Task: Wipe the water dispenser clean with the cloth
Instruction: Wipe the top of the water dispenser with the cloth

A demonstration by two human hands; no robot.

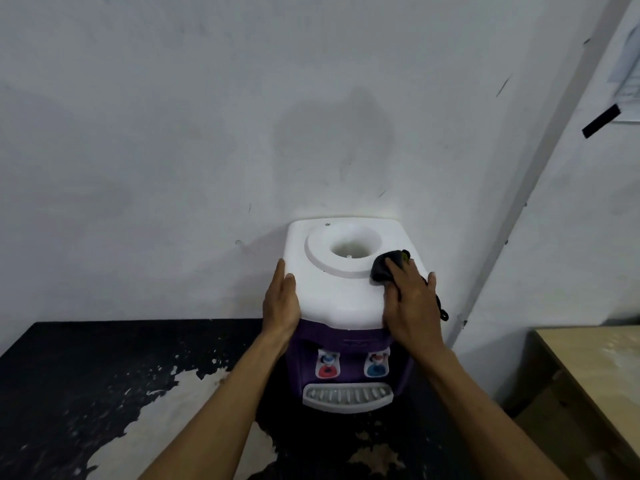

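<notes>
The water dispenser stands against the wall, with a white top, a round bottle well, a purple front, red and blue taps and a white drip tray. My left hand lies flat with straight fingers against the left side of the white top. My right hand presses a dark cloth with straight fingers onto the top's right side, beside the rim of the well. Part of the cloth hangs off the right edge behind my hand.
The dispenser sits on a black table with worn pale patches. A white wall rises right behind it. A light wooden table stands at the lower right, with a gap between the two.
</notes>
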